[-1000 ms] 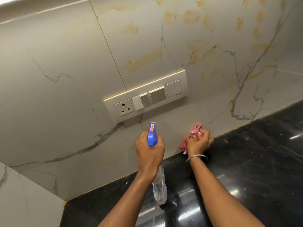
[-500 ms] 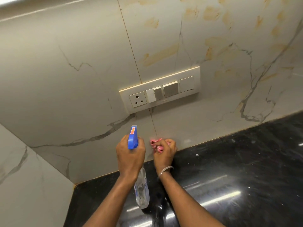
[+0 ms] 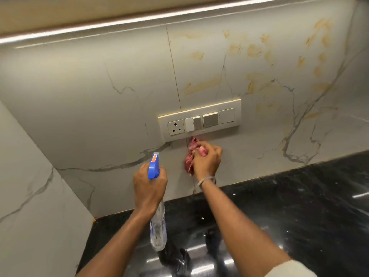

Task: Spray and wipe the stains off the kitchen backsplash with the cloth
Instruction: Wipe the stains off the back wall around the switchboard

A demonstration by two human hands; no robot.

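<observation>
The right hand (image 3: 207, 160) grips a pink cloth (image 3: 189, 156) against the backsplash (image 3: 119, 108), just below the switch plate (image 3: 199, 119). The left hand (image 3: 149, 186) clutches a clear spray bottle (image 3: 157, 226) above the black bench (image 3: 299, 196); yellow stains (image 3: 253, 50) remain higher up.

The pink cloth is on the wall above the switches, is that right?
Not quite. In the head view, the right hand holds the pink cloth against the backsplash just below the switch panel, not above it.
</observation>
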